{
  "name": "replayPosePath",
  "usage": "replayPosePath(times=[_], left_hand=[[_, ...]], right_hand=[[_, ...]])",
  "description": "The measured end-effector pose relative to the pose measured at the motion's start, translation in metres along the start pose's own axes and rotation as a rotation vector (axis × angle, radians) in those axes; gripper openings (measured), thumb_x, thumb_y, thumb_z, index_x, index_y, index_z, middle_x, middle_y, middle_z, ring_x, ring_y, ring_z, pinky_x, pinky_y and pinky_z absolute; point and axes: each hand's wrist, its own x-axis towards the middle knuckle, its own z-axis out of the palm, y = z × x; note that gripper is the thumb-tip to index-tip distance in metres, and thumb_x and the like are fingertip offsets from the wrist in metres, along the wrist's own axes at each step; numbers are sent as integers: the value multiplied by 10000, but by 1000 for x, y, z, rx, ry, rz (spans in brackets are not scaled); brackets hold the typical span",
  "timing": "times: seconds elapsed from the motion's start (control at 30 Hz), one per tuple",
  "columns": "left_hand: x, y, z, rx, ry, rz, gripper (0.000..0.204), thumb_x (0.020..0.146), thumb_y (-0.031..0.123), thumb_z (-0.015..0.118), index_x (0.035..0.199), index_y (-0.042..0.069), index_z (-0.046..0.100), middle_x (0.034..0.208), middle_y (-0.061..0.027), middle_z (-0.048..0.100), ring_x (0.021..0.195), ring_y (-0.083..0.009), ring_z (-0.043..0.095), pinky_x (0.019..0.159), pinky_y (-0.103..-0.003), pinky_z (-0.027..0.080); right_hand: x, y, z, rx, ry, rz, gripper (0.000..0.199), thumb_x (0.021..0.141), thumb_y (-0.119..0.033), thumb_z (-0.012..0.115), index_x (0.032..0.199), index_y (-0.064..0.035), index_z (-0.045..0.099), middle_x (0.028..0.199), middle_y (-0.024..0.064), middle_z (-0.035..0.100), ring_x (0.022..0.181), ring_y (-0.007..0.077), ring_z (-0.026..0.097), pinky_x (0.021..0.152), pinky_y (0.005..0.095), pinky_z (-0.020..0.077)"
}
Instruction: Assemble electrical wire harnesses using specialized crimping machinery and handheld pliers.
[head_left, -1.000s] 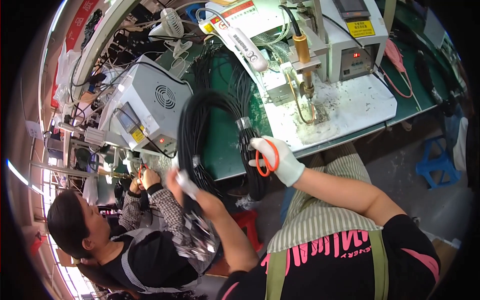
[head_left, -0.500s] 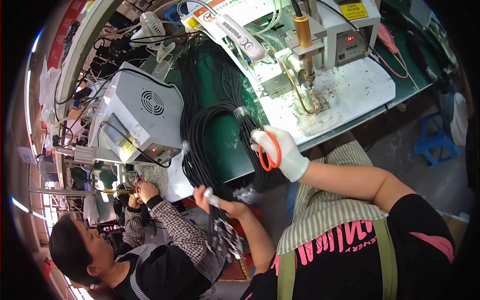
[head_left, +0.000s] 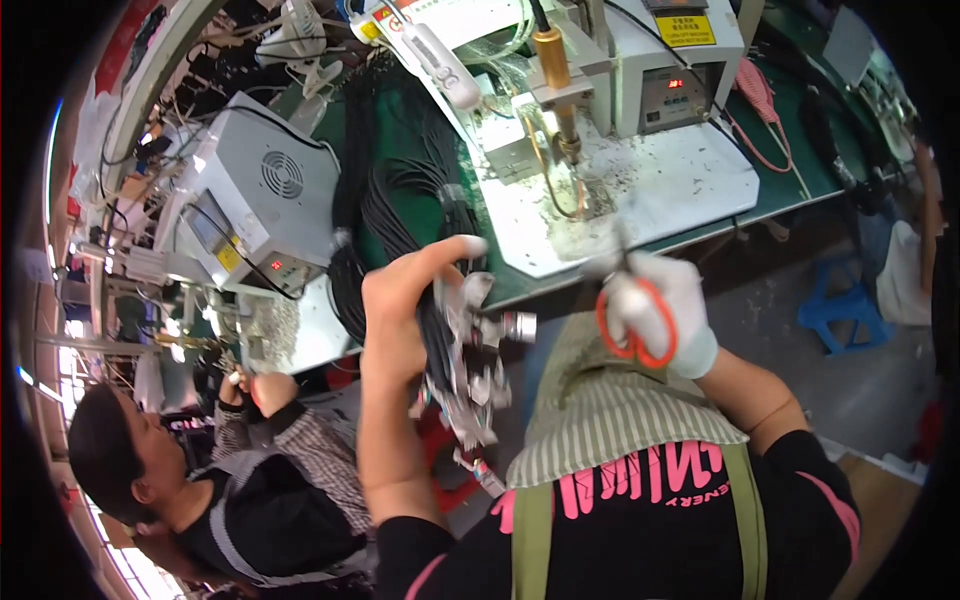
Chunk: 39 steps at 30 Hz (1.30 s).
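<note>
Your left hand (head_left: 400, 310) has pulled the black cable bundle (head_left: 450, 340) off the table (head_left: 520, 280) to centre frame, grip clamped on it. Right hand (head_left: 655, 310), at 3 o'clock, holds orange scissors (head_left: 635, 325), now closer in.

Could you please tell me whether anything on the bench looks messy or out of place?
Yes: fine debris is scattered over the white mat beneath the brass-tipped machine, and black cables sprawl loosely across the green bench.
</note>
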Motion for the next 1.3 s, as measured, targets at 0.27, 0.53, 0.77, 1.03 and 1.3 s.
replayPosePath(times=[0.27,0.53,0.77,1.03,1.3], left_hand=[[40,35,50,149,-1134,141,324,608,90,666,918,5,628,724,-228,601,699,-379,586,618,-383,470],[16,43,113,-44,-1045,814,386,630,101,656,998,-6,607,767,-212,617,726,-373,604,653,-456,458],[-9,20,120,-351,-1219,-87,492,648,33,646,1117,1,501,805,-154,613,720,-271,610,721,-349,473],[10,21,113,-280,-1126,-259,495,636,-2,655,1105,2,498,810,-165,607,739,-279,610,717,-324,464],[13,26,122,26,-1171,27,577,606,-10,653,1150,30,466,844,-204,605,847,-404,580,740,-412,454]], right_hand=[[-31,9,-25,52,530,-1050,369,817,-179,633,1105,27,529,1207,237,544,1193,327,505,985,401,403],[-7,44,-27,-691,408,-1025,396,704,-121,680,1059,-21,535,1196,196,554,1160,336,519,996,458,388],[-21,31,-62,136,532,-596,305,791,-95,574,1062,42,556,1134,163,601,1093,217,551,947,368,428],[5,35,-83,95,503,-294,278,804,-105,590,1031,53,567,899,110,669,852,161,636,764,271,501],[12,43,-80,-341,43,-261,259,749,-111,660,945,46,599,708,40,634,637,97,594,589,236,467]])
